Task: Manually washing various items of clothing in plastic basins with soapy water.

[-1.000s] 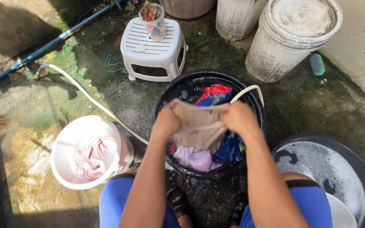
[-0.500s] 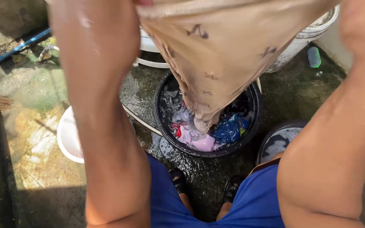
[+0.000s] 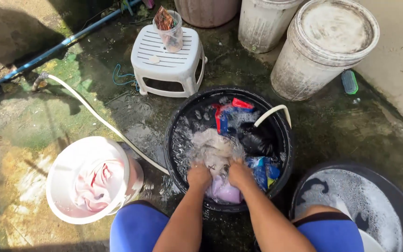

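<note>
A black tub (image 3: 179, 116) of water stands in front of me, full of wet clothes in red, blue and lilac. My left hand (image 3: 198, 175) and my right hand (image 3: 239, 171) are side by side at its near rim. Both grip a beige patterned garment (image 3: 213, 148) and press it down into the splashing water. A white hose (image 3: 270, 113) hangs over the far rim of the tub.
A white bucket (image 3: 66, 158) with pink-and-white cloth stands at the left. A second black tub (image 3: 388, 184) with foamy water is at the right. Behind are a white stool (image 3: 169, 58) carrying a clear jar (image 3: 170, 31), large grey barrels (image 3: 327, 46) and a blue pipe (image 3: 47, 52).
Half a second ago I held the beige garment high above the tub, dripping. Now both hands have plunged it down into the water at the near rim.
</note>
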